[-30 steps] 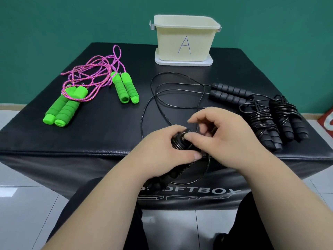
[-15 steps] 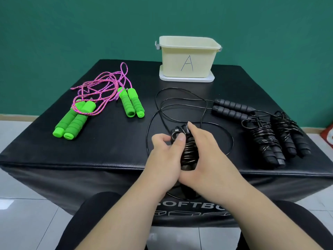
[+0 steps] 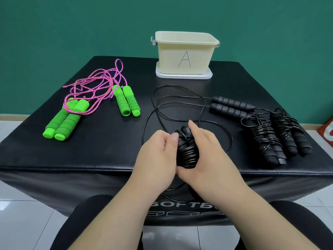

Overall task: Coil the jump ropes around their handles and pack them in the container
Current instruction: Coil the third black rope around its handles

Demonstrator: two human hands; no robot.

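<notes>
My left hand [image 3: 155,156] and my right hand [image 3: 207,156] together grip a black jump rope's handles [image 3: 187,152] near the table's front edge, with cord coiled around their middle. Its loose black cord [image 3: 153,112] loops across the table's centre and hangs over the front. Two coiled black ropes [image 3: 273,138] lie at the right, with an uncoiled black handle pair [image 3: 232,105] behind them. Two green-handled ropes [image 3: 66,118] [image 3: 126,101] with tangled pink cord [image 3: 93,83] lie at the left. The cream container [image 3: 185,56] marked A stands at the back.
The black padded table [image 3: 90,154] fills the view, its front edge just under my hands. The container rests on a white lid [image 3: 183,75]. A green wall rises behind. A red object [image 3: 327,130] shows at the far right on the tiled floor.
The handles have turned upright between my hands and moved up onto the table. More cord sits wound around them. The view has tilted down slightly.
</notes>
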